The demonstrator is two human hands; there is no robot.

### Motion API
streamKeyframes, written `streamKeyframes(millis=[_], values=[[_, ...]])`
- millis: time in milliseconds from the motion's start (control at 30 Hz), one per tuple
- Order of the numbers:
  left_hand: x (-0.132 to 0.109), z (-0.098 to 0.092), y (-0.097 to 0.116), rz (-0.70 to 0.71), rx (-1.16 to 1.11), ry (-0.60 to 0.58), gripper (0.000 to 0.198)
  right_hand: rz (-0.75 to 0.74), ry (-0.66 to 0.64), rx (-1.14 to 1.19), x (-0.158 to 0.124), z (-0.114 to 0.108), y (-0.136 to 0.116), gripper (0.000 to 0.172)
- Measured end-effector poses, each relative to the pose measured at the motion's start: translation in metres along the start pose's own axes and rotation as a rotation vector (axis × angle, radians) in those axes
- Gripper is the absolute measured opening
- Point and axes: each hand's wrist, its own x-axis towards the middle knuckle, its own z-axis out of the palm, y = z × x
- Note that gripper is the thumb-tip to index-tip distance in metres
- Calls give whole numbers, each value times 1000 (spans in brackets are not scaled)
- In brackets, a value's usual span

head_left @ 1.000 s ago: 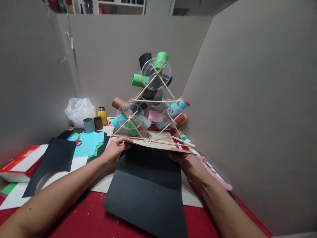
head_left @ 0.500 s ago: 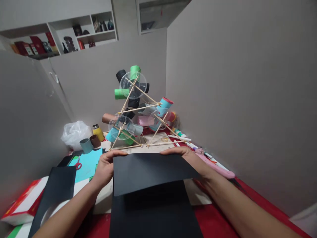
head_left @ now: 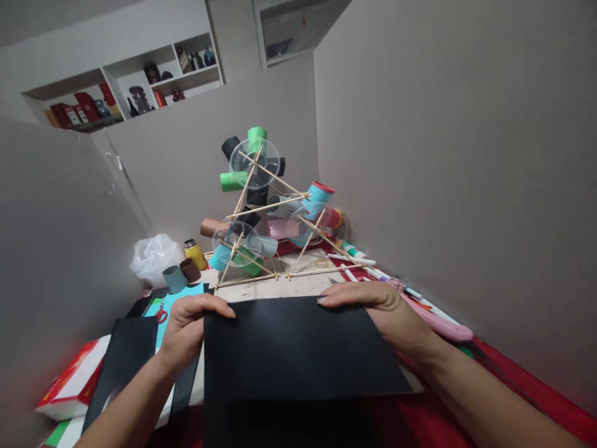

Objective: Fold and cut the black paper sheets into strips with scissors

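A folded sheet of black paper (head_left: 298, 348) is held up in front of me, its folded edge facing away and the upper flap lifted. My left hand (head_left: 189, 323) grips its far left corner, thumb on top. At the far right part of the same edge, my right hand (head_left: 382, 311) pinches the paper, thumb on top. The fingers beneath the sheet are hidden. Beyond the paper stands a model of wooden sticks (head_left: 254, 278), with clear plastic discs (head_left: 254, 163) and coloured paper tubes (head_left: 257, 140) on it.
To the left lie red scissors (head_left: 161, 313), light blue paper (head_left: 193, 290), more black paper (head_left: 128, 348) and a red-and-white package (head_left: 77, 379). Behind them are a plastic bag (head_left: 156, 260) and a yellow bottle (head_left: 194, 254). A pink object (head_left: 438, 320) and markers lie along the right wall.
The paper has come nearer and its upper flap appears lower and wider. Both hands have moved slightly down and apart, still on the sheet. The camera view has shifted.
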Motion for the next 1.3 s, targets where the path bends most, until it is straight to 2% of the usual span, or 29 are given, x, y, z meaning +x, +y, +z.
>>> streamKeyframes(millis=[67, 167, 233, 267, 300, 400, 500, 600, 733, 800, 867, 1000, 1067, 1133, 1300], values=[[1, -5, -6, -38, -2, -31, 4, 7, -34, 3, 1, 0, 0, 9], [-1, -14, -17, -132, -18, -102, 8, 41, -217, -22, 4, -5, 0, 10], [-6, -19, -24, -201, -52, -108, 11, 78, -320, -73, 7, -10, 1, 14], [-9, -21, -28, -234, -77, -91, 11, 99, -330, -98, 9, -13, 1, 15], [-12, -22, -32, -264, -105, -66, 10, 119, -315, -119, 10, -16, 3, 17], [-17, -22, -49, -348, -177, -15, 8, 159, -154, -147, 15, -21, 11, 22], [-18, -18, -66, -397, -194, -48, 9, 162, 0, -177, 19, -23, 24, 31], [-18, -13, -75, -381, -169, -138, 12, 166, 19, -215, 23, -20, 33, 38], [-25, -6, -71, -295, -76, -277, 17, 95, -34, -330, 26, -2, 25, 30], [-31, -2, -67, -264, -53, -356, 21, 51, -126, -386, 26, 13, 15, 37], [-37, 1, -64, -254, -44, -425, 25, 49, -304, -388, 27, 29, 4, 39], [-42, 6, -63, -259, -10, -463, 30, 211, -844, -337, 26, 55, -5, 44], [-43, 6, -63, -273, -15, -478, 32, 301, -1044, -332, 26, 60, -3, 48], [-43, 6, -63, -288, -30, -501, 33, 350, -1126, -314, 26, 62, 2, 48], [-44, 5, -62, -290, -57, -569, 27, 463, -1157, -192, 25, 62, 14, 43]])
